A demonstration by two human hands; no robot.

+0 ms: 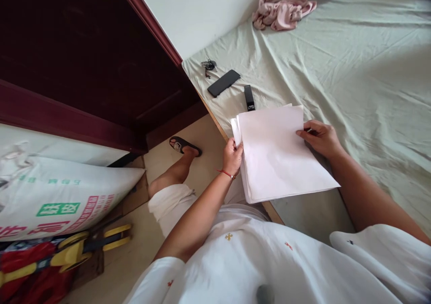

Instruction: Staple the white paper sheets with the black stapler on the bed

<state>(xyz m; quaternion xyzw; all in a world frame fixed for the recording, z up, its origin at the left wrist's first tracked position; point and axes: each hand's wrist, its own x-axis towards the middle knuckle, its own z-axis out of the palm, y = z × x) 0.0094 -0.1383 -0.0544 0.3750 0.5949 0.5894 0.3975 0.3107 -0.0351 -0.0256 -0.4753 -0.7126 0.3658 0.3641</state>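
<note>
Both hands on one stack of white paper (279,153), held over the near-left edge of the bed (353,70), partly overhanging the floor.

Left hand (232,156): closed on the stack's left edge, thumb on top, fingers curled under. It pinches at the mid-left side, so it carries the weight of the overhanging part. The sheets fan slightly at the far-left corner, so the edges are not squared.

Right hand (319,137): on the right edge toward the far corner, fingers bent onto the top sheet, thumb side tucked against the edge. It looks like a light pinch or press on the paper, steadying rather than lifting. Can't tell how many sheets it has.

Stack is tilted, near-right corner lowest, seemingly resting toward the sheet. Opposite-edge hold keeps loose sheets from sliding.

Around it:
- black stapler-like object (249,98) just beyond the far edge of the paper, nearly touching
- black phone (223,83) farther left, apart from it
- small bunch of keys (208,64) at the far-left bed corner
- pink cloth (283,5) bunched far off, by the wall
- printed sack (60,196) on the floor far left, yellow-handled tool (87,245) near it
- sandalled foot (184,146) on the floor beside the bed
</note>
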